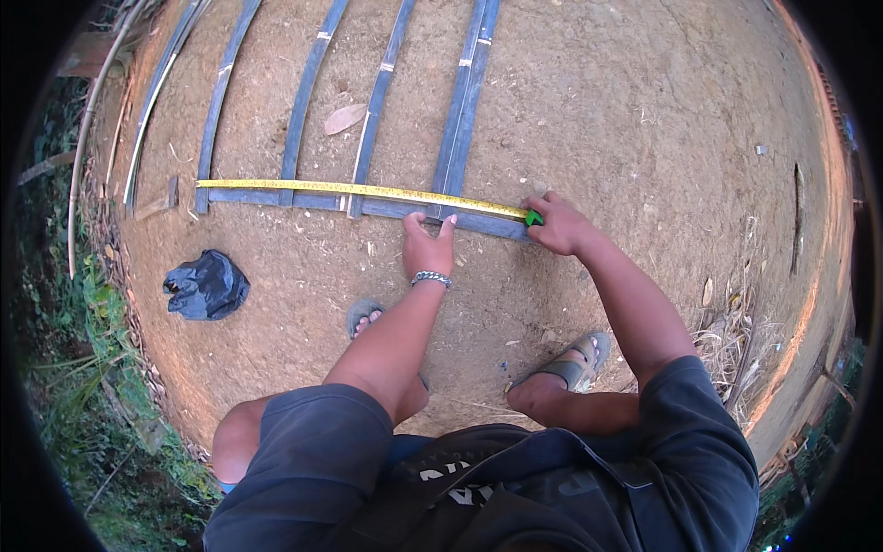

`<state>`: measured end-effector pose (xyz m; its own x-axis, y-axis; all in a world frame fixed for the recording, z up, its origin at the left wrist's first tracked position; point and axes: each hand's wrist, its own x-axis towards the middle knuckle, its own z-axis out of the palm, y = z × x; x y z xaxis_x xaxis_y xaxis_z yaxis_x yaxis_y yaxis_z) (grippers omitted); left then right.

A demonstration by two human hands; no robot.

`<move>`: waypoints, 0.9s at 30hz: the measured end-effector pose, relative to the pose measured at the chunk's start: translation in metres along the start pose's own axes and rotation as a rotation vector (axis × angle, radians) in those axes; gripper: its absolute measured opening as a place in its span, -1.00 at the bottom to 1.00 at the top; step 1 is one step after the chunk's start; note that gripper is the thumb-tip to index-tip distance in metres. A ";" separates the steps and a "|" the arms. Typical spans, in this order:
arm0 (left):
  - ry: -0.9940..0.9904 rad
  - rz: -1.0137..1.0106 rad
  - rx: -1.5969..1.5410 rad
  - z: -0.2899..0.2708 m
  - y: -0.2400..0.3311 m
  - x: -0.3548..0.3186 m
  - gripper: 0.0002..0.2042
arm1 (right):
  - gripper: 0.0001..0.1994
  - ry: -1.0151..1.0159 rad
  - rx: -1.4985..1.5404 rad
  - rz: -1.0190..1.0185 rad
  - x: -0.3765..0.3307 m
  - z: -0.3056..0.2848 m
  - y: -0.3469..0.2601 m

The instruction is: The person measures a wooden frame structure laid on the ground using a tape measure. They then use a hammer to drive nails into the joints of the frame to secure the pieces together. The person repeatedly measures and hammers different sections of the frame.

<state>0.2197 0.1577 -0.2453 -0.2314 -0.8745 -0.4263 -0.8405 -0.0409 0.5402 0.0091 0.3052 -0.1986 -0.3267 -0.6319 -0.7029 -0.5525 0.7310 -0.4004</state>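
Observation:
A yellow measuring tape (359,189) is stretched along a dark crosswise bamboo strip (322,201) lying on bare earth. My right hand (557,224) holds the tape's green case (533,218) at the strip's right end. My left hand (428,241) presses fingertips down on the strip and tape near the middle, by a pair of long strips (464,97) that run away from me. A metal bracelet circles the left wrist.
Several long dark bamboo strips (303,101) lie side by side, running away from the cross strip. A crumpled black plastic bag (206,286) lies at the left. My sandalled feet (575,361) stand below the hands. Grass and canes edge the left side.

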 end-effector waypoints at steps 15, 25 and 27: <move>0.005 0.039 0.161 -0.006 0.019 -0.001 -0.33 | -0.43 0.037 0.023 -0.045 0.011 0.011 0.011; -0.049 -0.015 0.139 -0.020 0.024 0.006 -0.32 | -0.41 0.032 0.023 -0.018 0.009 0.008 0.005; -0.052 -0.026 0.121 -0.018 0.022 0.008 -0.31 | -0.42 0.038 0.022 -0.023 0.009 0.009 0.007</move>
<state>0.2081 0.1414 -0.2235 -0.2319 -0.8473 -0.4779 -0.8985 -0.0016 0.4389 0.0092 0.3072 -0.2130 -0.3429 -0.6576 -0.6708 -0.5432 0.7214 -0.4295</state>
